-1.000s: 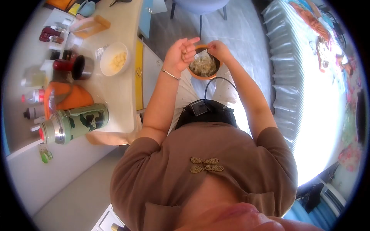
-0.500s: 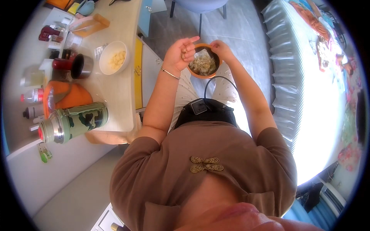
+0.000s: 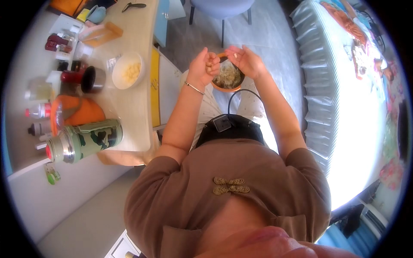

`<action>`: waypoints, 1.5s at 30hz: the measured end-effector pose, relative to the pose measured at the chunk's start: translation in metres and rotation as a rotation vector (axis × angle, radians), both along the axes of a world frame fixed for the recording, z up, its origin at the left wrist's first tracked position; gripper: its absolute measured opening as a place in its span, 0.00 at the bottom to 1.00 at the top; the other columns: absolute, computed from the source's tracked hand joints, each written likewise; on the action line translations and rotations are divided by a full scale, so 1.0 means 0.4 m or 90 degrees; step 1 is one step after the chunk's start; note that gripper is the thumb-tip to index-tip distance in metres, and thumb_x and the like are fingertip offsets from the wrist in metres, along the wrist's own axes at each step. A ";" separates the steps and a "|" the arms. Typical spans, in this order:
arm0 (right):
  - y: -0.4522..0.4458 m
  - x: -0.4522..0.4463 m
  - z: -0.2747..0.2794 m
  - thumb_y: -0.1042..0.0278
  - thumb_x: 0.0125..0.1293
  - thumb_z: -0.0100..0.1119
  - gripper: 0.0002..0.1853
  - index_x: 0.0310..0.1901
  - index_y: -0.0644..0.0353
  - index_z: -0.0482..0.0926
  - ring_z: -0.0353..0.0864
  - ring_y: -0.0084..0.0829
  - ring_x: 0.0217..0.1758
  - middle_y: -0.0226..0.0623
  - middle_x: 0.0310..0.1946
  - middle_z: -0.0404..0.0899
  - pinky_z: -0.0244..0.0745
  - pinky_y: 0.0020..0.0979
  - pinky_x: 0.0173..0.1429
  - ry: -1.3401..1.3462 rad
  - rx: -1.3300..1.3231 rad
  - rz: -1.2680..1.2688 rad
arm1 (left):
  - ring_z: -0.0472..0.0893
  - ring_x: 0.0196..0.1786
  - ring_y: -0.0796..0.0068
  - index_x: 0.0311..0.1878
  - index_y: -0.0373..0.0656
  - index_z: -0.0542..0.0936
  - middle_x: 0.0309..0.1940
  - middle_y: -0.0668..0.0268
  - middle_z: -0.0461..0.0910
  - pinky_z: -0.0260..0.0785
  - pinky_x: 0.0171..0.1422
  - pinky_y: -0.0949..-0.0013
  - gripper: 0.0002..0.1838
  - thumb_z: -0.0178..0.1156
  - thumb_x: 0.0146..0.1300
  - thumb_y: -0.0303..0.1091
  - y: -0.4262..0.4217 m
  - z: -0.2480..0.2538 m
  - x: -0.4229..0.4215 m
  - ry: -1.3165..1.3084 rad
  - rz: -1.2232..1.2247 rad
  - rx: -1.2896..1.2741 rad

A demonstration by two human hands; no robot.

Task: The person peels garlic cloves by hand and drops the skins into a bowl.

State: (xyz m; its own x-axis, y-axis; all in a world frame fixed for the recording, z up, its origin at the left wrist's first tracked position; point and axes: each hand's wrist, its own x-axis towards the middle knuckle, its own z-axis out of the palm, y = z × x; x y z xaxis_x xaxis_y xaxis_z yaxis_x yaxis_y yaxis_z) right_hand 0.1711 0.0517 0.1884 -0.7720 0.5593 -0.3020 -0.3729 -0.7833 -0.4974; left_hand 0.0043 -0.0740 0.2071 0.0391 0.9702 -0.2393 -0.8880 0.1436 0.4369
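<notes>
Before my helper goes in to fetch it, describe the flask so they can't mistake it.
Find the pale wooden table at the person's left. On its near end, beside an orange item, is the large flask. Its green camouflage body, silver collar and red tip set it apart from neighbours such as the dark pot.

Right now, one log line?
left hand: curled | right hand: small pale piece at fingers | below: orange-rimmed bowl | desk: white bowl

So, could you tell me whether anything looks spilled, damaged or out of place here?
Nothing stands out: the pale pieces sit inside the white bowl, the scraps lie within the orange-rimmed container, and no spill shows. The camouflage flask looks slanted, but the wide lens may cause that.
</notes>
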 end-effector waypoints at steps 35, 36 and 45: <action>-0.097 0.021 0.151 0.65 0.67 0.57 0.17 0.52 0.67 0.75 0.69 0.15 0.34 0.28 0.36 0.78 0.65 0.16 0.39 -0.098 0.269 0.029 | 0.75 0.29 0.81 0.44 0.36 0.77 0.34 0.65 0.80 0.67 0.31 0.80 0.08 0.57 0.65 0.30 -0.004 0.038 0.058 0.334 0.116 -0.047; -0.095 0.022 0.150 0.65 0.67 0.57 0.17 0.52 0.67 0.75 0.69 0.15 0.34 0.28 0.36 0.78 0.65 0.16 0.39 -0.098 0.269 0.029 | 0.75 0.30 0.83 0.43 0.36 0.77 0.34 0.67 0.79 0.67 0.33 0.80 0.08 0.58 0.65 0.30 -0.003 0.057 0.078 0.508 0.169 -0.025; -0.096 0.016 0.141 0.66 0.67 0.57 0.12 0.47 0.64 0.76 0.70 0.13 0.33 0.26 0.34 0.79 0.67 0.15 0.38 -0.099 0.259 0.050 | 0.77 0.31 0.81 0.37 0.36 0.79 0.32 0.67 0.80 0.70 0.37 0.76 0.06 0.61 0.61 0.29 -0.008 0.097 0.099 0.971 0.356 0.088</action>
State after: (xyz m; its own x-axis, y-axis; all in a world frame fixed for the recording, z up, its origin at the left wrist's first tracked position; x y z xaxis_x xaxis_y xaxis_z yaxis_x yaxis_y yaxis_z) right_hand 0.1776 0.0132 0.2449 -0.7798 0.5983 -0.1842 -0.2170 -0.5345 -0.8168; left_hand 0.0440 -0.0774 0.2459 -0.4840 0.7971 0.3611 0.4307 -0.1422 0.8912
